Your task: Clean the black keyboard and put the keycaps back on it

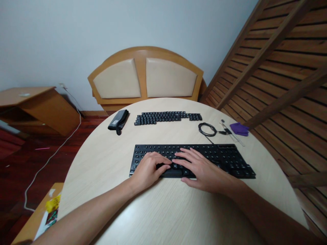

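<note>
At the grip, the thumb and forefinger tips of the left hand (149, 170) are brought close together beside a key in the lower middle of the keyboard (230, 160); whether the key is pinched cannot be told. The fingers of the right hand (204, 172) are spread, with the forefinger tip held just beside those of the left.

Room for sideways movement is afforded by the tabletop (99, 166) on the left, out to its curved edge; the right edge is set nearer to the keyboard. Both forearms are extended from the near side, and the wrists are held low. The left fingers are curved inward; the right palm is turned down, its thumb pointed left.

The keyboard is laid flat near the middle of the table. Bare sockets are seen across much of its black surface. Beyond it, loose black key caps (163, 117) are set out in rows. These are flanked by a dark pouch (119, 119) on the left and, nearer on the right, a coiled cable (207, 130) and a folded purple cloth (239, 129).
</note>
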### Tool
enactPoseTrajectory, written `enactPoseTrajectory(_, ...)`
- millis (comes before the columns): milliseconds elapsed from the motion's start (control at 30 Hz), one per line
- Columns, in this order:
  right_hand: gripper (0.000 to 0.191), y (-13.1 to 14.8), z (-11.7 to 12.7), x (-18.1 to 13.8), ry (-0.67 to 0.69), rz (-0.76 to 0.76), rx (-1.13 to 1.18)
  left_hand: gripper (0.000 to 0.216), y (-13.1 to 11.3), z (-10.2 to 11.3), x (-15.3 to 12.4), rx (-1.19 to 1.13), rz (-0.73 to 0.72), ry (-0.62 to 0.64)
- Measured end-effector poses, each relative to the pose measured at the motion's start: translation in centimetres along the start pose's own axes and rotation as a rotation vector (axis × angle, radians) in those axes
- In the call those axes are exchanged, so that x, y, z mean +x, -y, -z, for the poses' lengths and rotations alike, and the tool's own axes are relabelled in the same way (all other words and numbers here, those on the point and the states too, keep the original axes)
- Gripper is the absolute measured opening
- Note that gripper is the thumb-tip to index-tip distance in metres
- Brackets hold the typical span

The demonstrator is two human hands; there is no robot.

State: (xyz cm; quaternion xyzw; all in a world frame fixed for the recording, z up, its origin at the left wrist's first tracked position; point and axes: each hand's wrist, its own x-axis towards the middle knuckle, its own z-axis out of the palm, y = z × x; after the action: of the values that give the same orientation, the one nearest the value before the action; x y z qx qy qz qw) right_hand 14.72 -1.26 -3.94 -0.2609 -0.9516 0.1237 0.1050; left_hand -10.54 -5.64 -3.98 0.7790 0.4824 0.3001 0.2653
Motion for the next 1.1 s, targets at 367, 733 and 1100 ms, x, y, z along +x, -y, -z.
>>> enactPoseTrajectory(367,0.061,-0.05,-0.10,-0.07,-0.021,0.002,0.004,0.014,-0.23,0.10,0.03,0.047,0.029,-0.016)
enactPoseTrajectory(733,0.054,0.29,-0.01,-0.10,-0.015,0.011,-0.005,0.014,0.01,0.08,-0.12,0.091,-0.097,0.002)
enactPoseTrajectory(1100,0.054,0.55,0.08,0.05,-0.009,0.013,0.010,0.019,-0.13,0.15,-0.32,0.163,-0.181,0.039)
